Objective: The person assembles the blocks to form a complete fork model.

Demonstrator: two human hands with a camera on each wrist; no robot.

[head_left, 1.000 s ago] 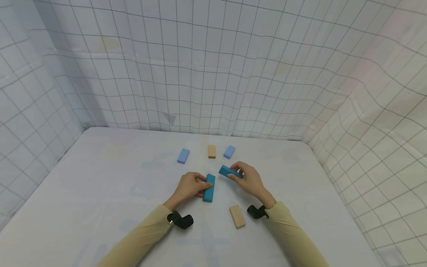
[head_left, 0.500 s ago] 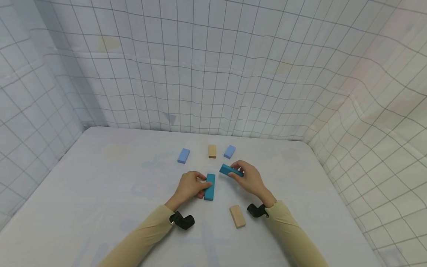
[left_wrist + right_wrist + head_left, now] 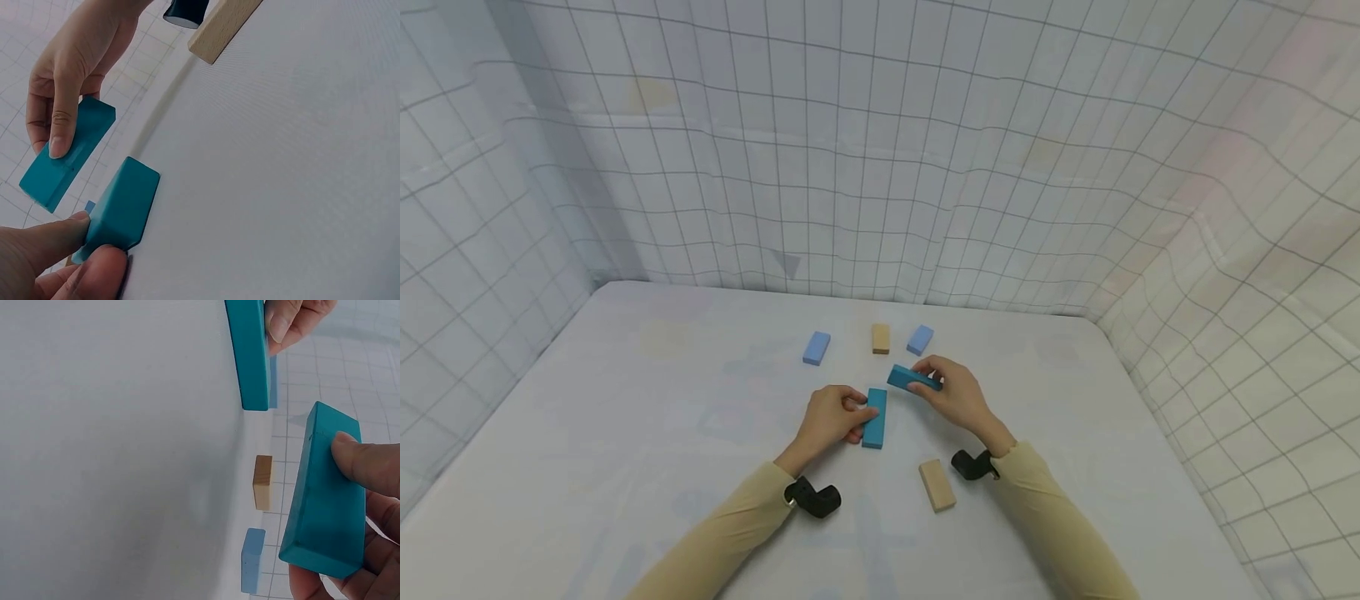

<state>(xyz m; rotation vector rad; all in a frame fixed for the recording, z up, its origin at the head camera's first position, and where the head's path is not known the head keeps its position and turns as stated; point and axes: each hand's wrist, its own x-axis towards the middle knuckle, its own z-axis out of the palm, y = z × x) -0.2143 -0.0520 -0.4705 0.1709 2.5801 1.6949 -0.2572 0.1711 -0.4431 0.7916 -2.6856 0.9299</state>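
Observation:
My left hand (image 3: 833,417) pinches a long teal block (image 3: 875,419) between thumb and fingers, close over the white table. In the left wrist view that teal block (image 3: 125,206) shows its end face, with the thumb at its near side. Off to the right, my right hand (image 3: 955,392) holds a second teal block (image 3: 912,378) raised above the table and angled toward the first. The right wrist view has this second block (image 3: 328,494) large, the thumb across its broad face and fingers behind it. The two blocks are a short gap apart.
A pale wooden block (image 3: 937,485) lies nearer me, between the forearms. Farther back lie a light blue block (image 3: 817,348), a tan wooden block (image 3: 881,339) and another light blue block (image 3: 921,340). Gridded white curtains (image 3: 865,167) surround the table (image 3: 625,400).
The left hand's teal block has turned slightly flatter and more square to view. The right hand with its block has shifted a little left, narrowing the gap. The head view has also moved slightly.

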